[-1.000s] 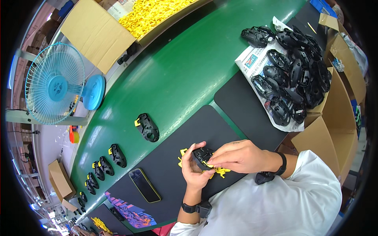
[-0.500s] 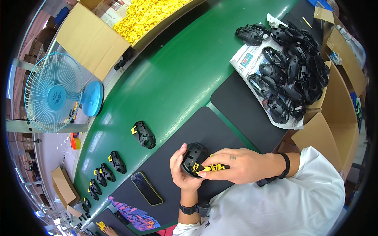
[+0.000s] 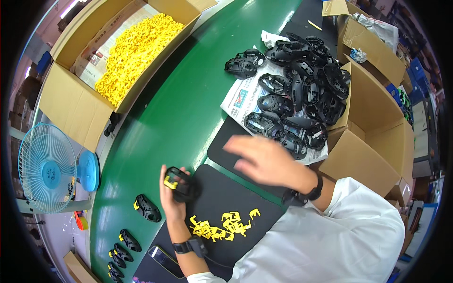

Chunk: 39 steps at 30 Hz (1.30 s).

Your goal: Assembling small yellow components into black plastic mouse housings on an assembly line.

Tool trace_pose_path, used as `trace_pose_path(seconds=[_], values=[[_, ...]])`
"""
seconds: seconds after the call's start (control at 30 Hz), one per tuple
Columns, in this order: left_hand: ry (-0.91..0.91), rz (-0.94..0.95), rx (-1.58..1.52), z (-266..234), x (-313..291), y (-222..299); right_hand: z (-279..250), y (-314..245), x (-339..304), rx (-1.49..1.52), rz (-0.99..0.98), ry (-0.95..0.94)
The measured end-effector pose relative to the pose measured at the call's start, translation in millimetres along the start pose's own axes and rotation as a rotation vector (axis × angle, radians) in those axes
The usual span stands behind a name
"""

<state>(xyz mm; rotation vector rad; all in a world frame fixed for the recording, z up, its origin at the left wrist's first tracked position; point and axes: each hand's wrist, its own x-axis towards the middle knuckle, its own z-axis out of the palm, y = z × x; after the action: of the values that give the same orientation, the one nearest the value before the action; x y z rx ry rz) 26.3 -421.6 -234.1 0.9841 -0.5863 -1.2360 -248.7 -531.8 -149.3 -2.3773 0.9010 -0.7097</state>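
My left hand (image 3: 171,203) holds a black computer mouse shell (image 3: 187,189) over the edge of the dark mat, its fingers wrapped round the far side. A yellow clip (image 3: 171,181) shows at the shell's left end. My right hand (image 3: 269,161) is apart from the shell, slightly blurred, with its fingers stretched out and nothing visible in them. It hovers just in front of a heap of black mouse shells (image 3: 306,96) lying on newspaper (image 3: 237,98). Below my hands, small yellow clips (image 3: 231,222) lie loose on the mat (image 3: 214,188).
Several shells with yellow clips, one a mouse shell (image 3: 147,208), line the green table (image 3: 188,80) at the left. A phone (image 3: 165,261) lies at the mat's edge. A carton of yellow clips (image 3: 80,115), a blue fan (image 3: 49,170) and an open carton (image 3: 373,101) stand around.
My right hand has left the shell and moved toward the heap. My left hand has carried the shell leftward. The loose yellow clips on the mat are now uncovered. The view has shifted.
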Motion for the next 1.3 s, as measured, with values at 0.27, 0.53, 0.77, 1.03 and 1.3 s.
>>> trace_pose_path(seconds=[0.27, 0.53, 0.77, 1.03, 1.3], values=[[0.494, 0.276, 0.855, -40, 31, 5, -25, 65, -21, -0.437, 0.163, -0.068], [-0.043, 0.277, 0.285, 28, -52, 27, -32, -12, -4, 0.835, 0.18, -0.512], [-0.227, 0.221, -0.107, 36, -128, -37, 45, -29, -20, 0.996, 0.384, -0.797], [0.142, 0.084, -0.579, 36, -159, -32, 82, -7, -57, 0.081, -0.579, -0.616], [0.081, 0.062, -0.341, 36, -156, -43, 70, -22, -46, 0.377, -0.28, -0.377]])
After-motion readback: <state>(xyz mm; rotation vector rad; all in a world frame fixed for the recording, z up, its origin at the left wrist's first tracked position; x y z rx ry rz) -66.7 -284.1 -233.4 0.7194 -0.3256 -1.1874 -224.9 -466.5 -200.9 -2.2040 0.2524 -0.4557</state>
